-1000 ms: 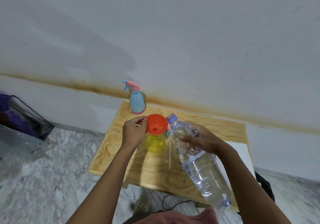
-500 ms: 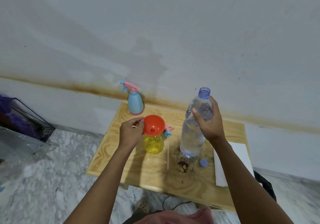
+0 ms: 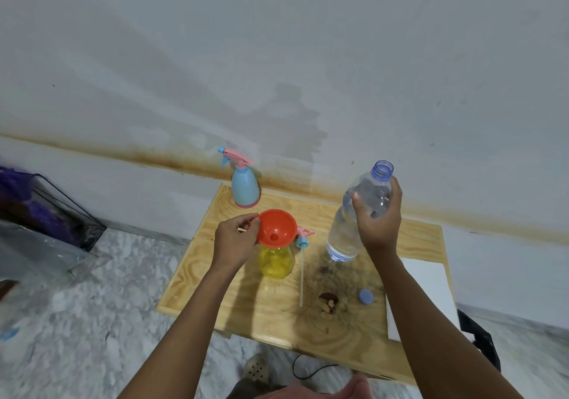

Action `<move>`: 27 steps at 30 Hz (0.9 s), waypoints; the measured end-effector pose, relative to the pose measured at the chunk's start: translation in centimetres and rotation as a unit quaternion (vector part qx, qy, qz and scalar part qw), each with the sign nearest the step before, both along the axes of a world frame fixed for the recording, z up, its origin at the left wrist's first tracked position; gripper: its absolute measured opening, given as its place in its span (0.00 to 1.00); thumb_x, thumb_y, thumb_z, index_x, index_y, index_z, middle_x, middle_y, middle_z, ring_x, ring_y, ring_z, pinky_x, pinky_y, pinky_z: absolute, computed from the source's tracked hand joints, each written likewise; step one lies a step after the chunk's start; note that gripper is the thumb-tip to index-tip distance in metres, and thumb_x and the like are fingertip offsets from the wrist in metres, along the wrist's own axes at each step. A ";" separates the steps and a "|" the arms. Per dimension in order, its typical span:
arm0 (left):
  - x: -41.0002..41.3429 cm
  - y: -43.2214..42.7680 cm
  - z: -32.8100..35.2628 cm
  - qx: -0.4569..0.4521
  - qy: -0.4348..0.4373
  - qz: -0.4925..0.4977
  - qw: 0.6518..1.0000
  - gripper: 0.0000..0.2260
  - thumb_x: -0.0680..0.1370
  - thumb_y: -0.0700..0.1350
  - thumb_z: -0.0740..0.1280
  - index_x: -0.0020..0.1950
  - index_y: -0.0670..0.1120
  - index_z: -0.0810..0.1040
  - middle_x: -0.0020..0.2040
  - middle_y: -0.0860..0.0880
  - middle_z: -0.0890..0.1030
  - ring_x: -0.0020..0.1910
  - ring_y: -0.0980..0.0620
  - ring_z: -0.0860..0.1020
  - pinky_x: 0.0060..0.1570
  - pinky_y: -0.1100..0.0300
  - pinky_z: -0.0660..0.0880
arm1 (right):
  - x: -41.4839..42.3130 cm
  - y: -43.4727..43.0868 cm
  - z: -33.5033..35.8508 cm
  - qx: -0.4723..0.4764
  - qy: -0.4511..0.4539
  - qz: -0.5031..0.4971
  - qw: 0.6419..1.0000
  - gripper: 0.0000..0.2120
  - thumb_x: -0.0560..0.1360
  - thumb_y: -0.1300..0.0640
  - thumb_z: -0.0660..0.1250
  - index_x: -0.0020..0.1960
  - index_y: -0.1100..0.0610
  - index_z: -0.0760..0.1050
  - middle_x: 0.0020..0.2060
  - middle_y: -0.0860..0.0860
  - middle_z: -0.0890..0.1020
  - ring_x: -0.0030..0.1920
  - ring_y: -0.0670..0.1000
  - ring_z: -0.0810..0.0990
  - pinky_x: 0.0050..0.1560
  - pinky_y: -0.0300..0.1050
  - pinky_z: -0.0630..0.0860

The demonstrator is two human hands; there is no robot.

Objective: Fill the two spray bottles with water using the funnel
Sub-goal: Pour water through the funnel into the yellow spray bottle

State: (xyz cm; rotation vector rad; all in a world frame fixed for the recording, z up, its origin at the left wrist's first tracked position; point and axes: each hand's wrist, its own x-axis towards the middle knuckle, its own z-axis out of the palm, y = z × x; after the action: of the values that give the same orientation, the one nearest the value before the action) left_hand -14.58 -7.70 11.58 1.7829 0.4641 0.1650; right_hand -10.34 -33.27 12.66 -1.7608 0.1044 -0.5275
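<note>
**A:** Where is the funnel?

**B:** The orange funnel (image 3: 277, 227) sits in the neck of the yellow bottle (image 3: 276, 261), which stands upright on the wooden table (image 3: 200, 275). The left hand (image 3: 234, 241) is just left of the yellow bottle, with thumb and fingertips pinching the funnel's rim on that side.

**A:** And the other hand?

**B:** The right hand (image 3: 378, 217) is off to the right of the yellow bottle, its fingers wrapped round the upper part of a clear water bottle (image 3: 341, 235). That bottle has its mouth up and uncapped, and it leans a little away from the yellow bottle. It holds water. I cannot tell whether its base touches the table.

**A:** The second spray bottle?

**B:** The blue spray bottle (image 3: 244, 189) stands behind the yellow bottle, slightly to its left, by the wall. A pink and blue sprayer is fitted on top.

**A:** Anything lying loose?

**B:** A pink and blue sprayer head (image 3: 303, 238) lies just right of the yellow bottle, with its white tube running toward the person. A small blue cap (image 3: 365, 297) lies farther right and nearer the person, beyond a brown stain (image 3: 328, 301). A white board (image 3: 421, 300) lies farther right again. A black wire basket (image 3: 61, 210) sits on the floor, well to the left of the yellow bottle.
</note>
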 end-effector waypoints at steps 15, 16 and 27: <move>-0.6 0.2 -0.2 -0.015 0.001 -0.016 1.000 0.11 0.80 0.42 0.68 0.60 0.43 0.83 0.49 0.44 0.82 0.40 0.53 0.82 0.36 0.64 0.82 | -6.5 7.3 -0.6 -0.204 0.060 0.054 0.976 0.15 0.76 0.47 0.67 0.60 0.50 0.75 0.47 0.45 0.76 0.43 0.40 0.74 0.44 0.41 0.73; -0.6 0.3 -0.2 -0.020 0.003 -0.019 1.000 0.10 0.80 0.42 0.68 0.60 0.43 0.83 0.49 0.46 0.83 0.40 0.53 0.83 0.37 0.63 0.82 | -6.0 7.8 -0.4 -0.166 0.146 0.103 0.970 0.17 0.77 0.45 0.67 0.63 0.49 0.74 0.48 0.45 0.77 0.44 0.40 0.76 0.46 0.41 0.74; -1.1 1.6 -0.1 -0.052 0.005 -0.061 0.997 0.10 0.80 0.45 0.67 0.61 0.48 0.82 0.45 0.48 0.85 0.33 0.55 0.83 0.43 0.61 0.82 | -3.3 9.8 0.3 -0.127 0.267 0.120 0.948 0.07 0.76 0.58 0.66 0.48 0.58 0.83 0.37 0.52 0.85 0.41 0.53 0.84 0.48 0.52 0.81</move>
State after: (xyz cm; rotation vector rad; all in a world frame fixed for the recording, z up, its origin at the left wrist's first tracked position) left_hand -15.64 -6.08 11.51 1.7052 0.3622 0.0451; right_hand -13.61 -23.51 12.96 -2.0979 0.2047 0.1322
